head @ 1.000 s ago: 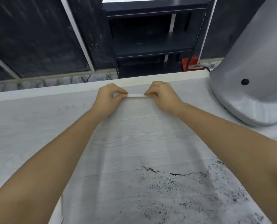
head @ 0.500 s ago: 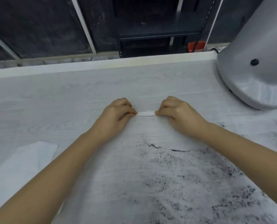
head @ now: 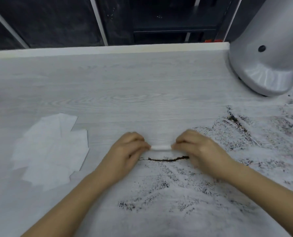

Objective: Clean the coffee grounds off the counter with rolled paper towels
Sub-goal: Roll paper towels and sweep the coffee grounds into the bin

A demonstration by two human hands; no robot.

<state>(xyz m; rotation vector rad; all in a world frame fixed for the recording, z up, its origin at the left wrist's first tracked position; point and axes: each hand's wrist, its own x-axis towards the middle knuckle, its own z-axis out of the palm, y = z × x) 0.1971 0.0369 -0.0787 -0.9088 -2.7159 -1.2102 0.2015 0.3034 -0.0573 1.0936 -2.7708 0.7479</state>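
Head view, nearest: loose dark coffee grounds [head: 168,185] scattered over pale wood-grain table [head: 125,93]. Beyond, left hand [head: 125,156] and right hand [head: 202,151], each grip pinching one end of thin white rolled paper towel [head: 160,147], low against table, likely for dragging grounds into dark ridge [head: 168,159] just nearer. Spare flat white paper sheets [head: 51,149] left; grey appliance base [head: 265,65] far right.

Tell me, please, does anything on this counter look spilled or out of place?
Yes: coffee grounds are scattered over the counter's near and right side, with a dark swept line just nearer than the rolled paper towel.
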